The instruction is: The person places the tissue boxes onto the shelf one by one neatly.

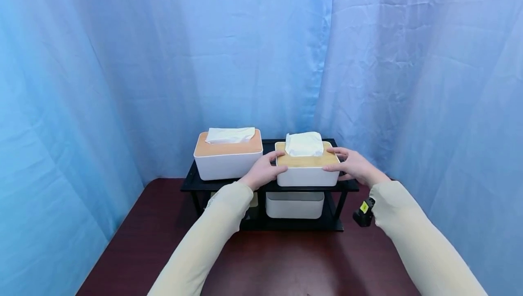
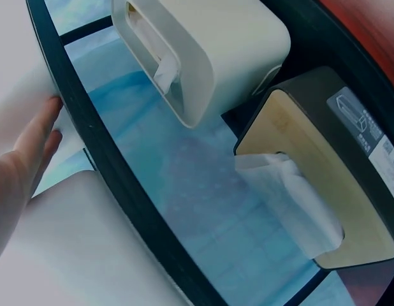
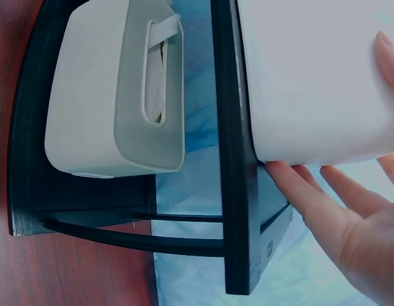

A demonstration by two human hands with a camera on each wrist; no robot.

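Observation:
On the right half of a black two-tier shelf's top board is a white tissue box (image 1: 307, 177) with a wood-coloured lid and a tissue standing out of it. My left hand (image 1: 264, 170) grips its left end, thumb toward the front edge. At the opposite end my right hand (image 1: 358, 167) holds the box, thumb on the front and fingers around the side. The right wrist view shows those fingers (image 3: 350, 191) against the white end wall, low by the board. To the left stands a second white tissue box (image 1: 228, 165), its lid more orange, close beside my left hand.
The shelf's lower tier (image 1: 292, 230) bears a pale grey tissue box (image 1: 294, 209) and, left of it, a dark tissue box (image 2: 324, 166) with a wooden lid, mostly behind my left arm in the head view. The shelf stands on a dark red table (image 1: 286, 264); blue curtains (image 1: 261, 51) hang behind.

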